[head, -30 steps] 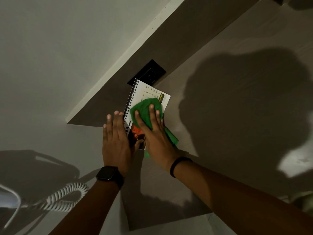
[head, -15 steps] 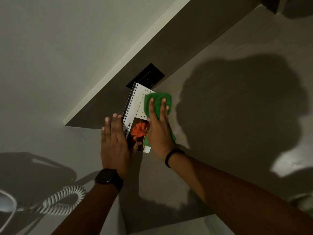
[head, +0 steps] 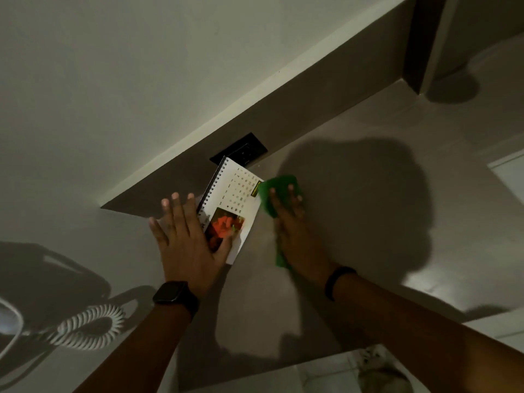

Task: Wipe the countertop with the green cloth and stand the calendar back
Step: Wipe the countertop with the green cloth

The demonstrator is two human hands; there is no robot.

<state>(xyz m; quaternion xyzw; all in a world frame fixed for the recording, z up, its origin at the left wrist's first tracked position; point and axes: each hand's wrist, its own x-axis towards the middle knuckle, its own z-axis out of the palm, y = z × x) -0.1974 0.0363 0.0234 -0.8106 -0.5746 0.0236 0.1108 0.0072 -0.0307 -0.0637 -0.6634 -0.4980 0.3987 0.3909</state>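
Observation:
A spiral-bound calendar (head: pixel 238 194) with a white date page and a red flower picture lies flat on the grey countertop (head: pixel 354 222), near the back wall. My left hand (head: pixel 187 239) lies flat with fingers spread over the calendar's left lower edge, pinning it down. To the calendar's right, my right hand (head: pixel 295 231) presses flat on the green cloth (head: pixel 276 188), which sits on the countertop just touching the calendar's right edge. Part of the cloth is hidden under the palm.
A black wall socket plate (head: pixel 241 150) sits in the backsplash just behind the calendar. A white coiled phone cord (head: pixel 88 327) lies at the lower left. A dark vertical panel (head: pixel 419 41) ends the counter at the upper right. The counter's front edge runs below my arms.
My right hand has slid the green cloth off the calendar to the right onto the countertop, uncovering the date page and flower picture. The left hand has stayed on the calendar's left edge.

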